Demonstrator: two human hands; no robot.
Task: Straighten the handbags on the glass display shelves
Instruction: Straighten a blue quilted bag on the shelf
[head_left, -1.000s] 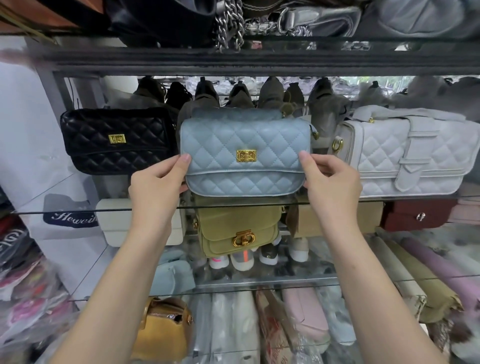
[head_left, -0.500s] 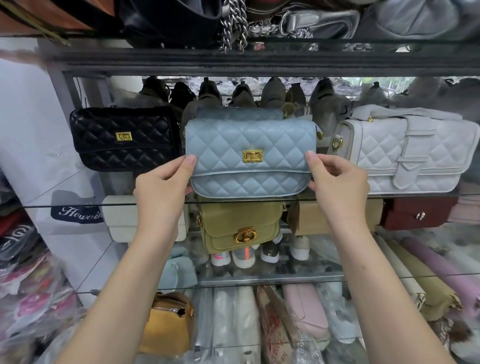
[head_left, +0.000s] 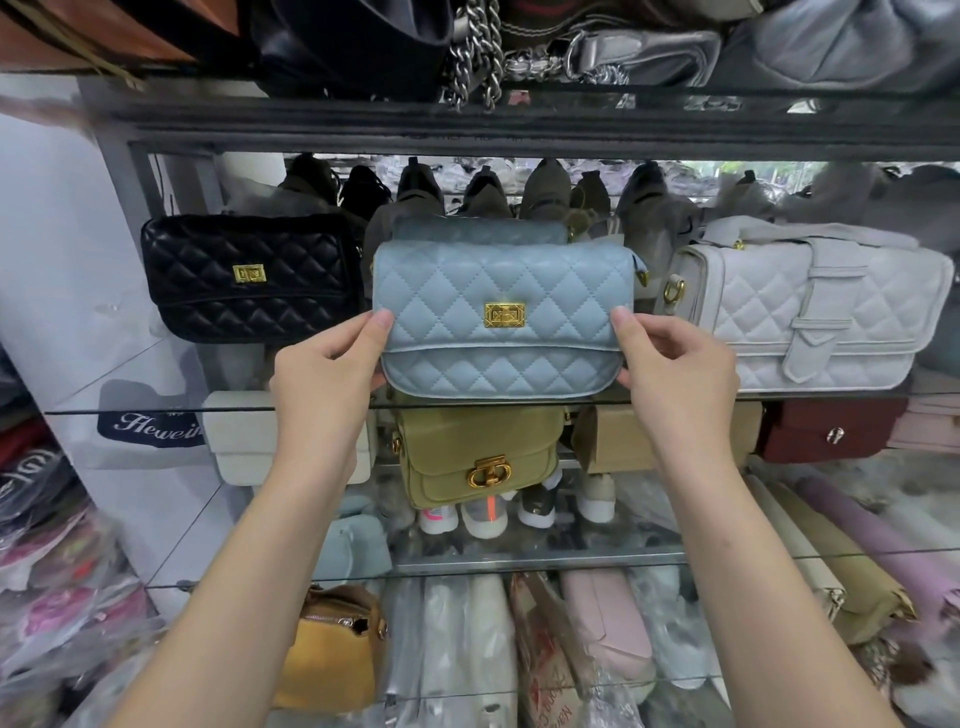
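Observation:
A light blue quilted handbag (head_left: 501, 291) with a gold clasp stands upright at the middle of a glass shelf (head_left: 156, 410). My left hand (head_left: 324, 374) grips its lower left side, thumb on the front. My right hand (head_left: 675, 371) grips its lower right side the same way. A black quilted handbag (head_left: 249, 278) stands to its left. A white quilted handbag (head_left: 810, 312) with a strap buckle stands to its right, slightly tilted. Another blue bag (head_left: 478, 231) shows just behind the held one.
Dark shoes (head_left: 545, 192) line the back of this shelf. The shelf below holds an olive bag (head_left: 480, 457), a cream box bag (head_left: 244, 441), a tan bag and a maroon bag (head_left: 831, 431). Dark bags and chains (head_left: 475, 47) crowd the shelf above. Wrapped goods lie lower down.
The view shifted a little, so the bags sit slightly further right in frame. Both hands stay on the blue bag's sides, which looks a touch more level.

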